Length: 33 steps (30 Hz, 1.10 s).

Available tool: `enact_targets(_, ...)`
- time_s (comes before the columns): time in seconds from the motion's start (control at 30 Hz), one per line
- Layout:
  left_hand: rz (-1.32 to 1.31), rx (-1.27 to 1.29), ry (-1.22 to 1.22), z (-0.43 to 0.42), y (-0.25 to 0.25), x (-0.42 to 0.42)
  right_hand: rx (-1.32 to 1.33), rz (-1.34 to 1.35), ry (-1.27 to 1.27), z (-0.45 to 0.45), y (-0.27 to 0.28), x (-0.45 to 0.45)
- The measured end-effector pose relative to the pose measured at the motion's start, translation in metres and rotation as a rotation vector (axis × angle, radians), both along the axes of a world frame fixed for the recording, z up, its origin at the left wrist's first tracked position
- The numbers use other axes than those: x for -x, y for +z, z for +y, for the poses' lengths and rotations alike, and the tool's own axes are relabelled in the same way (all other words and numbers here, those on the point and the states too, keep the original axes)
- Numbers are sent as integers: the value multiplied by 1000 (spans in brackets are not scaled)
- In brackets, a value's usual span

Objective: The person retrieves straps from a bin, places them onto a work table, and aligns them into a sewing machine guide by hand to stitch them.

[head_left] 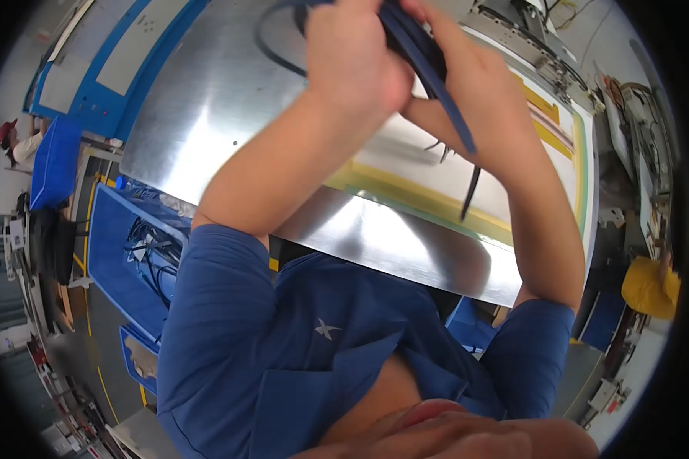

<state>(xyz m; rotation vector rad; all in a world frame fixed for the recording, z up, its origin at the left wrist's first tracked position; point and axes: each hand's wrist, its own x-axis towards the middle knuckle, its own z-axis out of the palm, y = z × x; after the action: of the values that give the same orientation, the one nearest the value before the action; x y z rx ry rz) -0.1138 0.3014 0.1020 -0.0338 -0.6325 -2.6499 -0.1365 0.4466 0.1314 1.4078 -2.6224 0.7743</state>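
Left hand (352, 57) and right hand (482, 96) close together, both clamped on a dark strap bundle (430, 65); fingertips cut off at top edge. Bundle sits between them, raised over the metal-topped counter (180, 115). Long axis slants from top edge down to right wrist, so lower end is nearer right hand; thin black tail (471, 195) hangs below it. Loop pokes out past left hand. Blue bin (113, 264) with dark cables (155, 256) beside left arm.

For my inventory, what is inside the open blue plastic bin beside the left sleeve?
Tangled black cables show in the bin; these and the blue fabric sleeve hide anything beneath or behind.
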Motion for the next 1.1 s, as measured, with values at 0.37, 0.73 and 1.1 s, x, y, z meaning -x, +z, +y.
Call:
enact_targets(0.37, -195, -21, -133, 105, -71, 14, 168, -1129, 47, 126, -56, 44)
enact_targets(0.73, -281, 55, -258, 146, -82, 18, 254, -858, -36, 194, -54, 59)
enact_targets(1.1, -233, 1646, -628, 101, -72, -2, -220, -444, -288, 192, -55, 53)
